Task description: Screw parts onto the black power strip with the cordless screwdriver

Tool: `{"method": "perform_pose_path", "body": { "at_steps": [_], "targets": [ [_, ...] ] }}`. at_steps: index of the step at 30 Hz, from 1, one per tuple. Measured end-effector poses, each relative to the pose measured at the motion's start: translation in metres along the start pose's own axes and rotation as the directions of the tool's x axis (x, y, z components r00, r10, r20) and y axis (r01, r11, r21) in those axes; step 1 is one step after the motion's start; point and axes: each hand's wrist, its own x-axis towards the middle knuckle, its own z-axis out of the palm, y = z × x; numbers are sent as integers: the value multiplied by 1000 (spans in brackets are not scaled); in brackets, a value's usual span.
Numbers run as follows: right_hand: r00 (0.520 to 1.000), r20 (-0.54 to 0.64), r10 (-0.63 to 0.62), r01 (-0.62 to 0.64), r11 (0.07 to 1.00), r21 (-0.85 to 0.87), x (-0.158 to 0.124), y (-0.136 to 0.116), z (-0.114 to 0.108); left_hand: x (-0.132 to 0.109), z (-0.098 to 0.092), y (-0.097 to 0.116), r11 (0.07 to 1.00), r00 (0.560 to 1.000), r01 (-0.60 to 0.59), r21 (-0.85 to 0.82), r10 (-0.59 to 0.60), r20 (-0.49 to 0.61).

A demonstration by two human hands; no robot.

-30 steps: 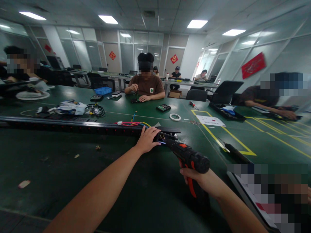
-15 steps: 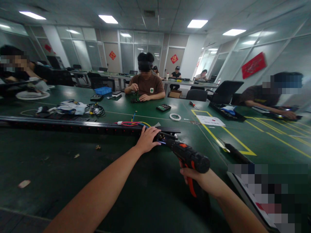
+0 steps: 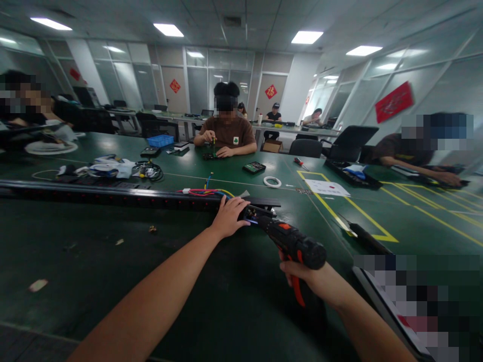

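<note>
A long black power strip (image 3: 113, 197) lies across the green table, with red, blue and yellow wires (image 3: 206, 192) coming out near its right end. My left hand (image 3: 229, 217) rests on that end, fingers closed round a small part at the opening. My right hand (image 3: 315, 281) grips the handle of a black and red electric screwdriver (image 3: 290, 244). Its tip points into the strip's end, just right of my left fingers.
A person sits across the table working on a small device (image 3: 208, 156). Other people sit at far left and right. Cables and parts (image 3: 113, 168), a white tape roll (image 3: 272, 181), a sheet of paper (image 3: 326, 187) and a small brass piece (image 3: 152, 229) lie on the table.
</note>
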Motion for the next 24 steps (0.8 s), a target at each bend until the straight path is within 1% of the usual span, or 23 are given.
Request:
{"method": "perform_pose_path", "body": {
  "at_steps": [5,11,17,24],
  "targets": [
    [1000,3,-2,2,1000,-1,-1,0,0,0,-1,1,1000,1000,0,-2,0,1],
    [1000,-12,9,-9,1000,-3,-1,-2,2,0,3,-2,1000,1000,-9,-6,8,-9],
    [999,-27,25,-24,1000,17,-1,1,2,0,4,-3,1000,1000,-8,7,9,-16],
    [1000,-15,21,-21,1000,20,-2,2,0,0,4,-3,1000,1000,-9,19,10,-12]
  ]
}}
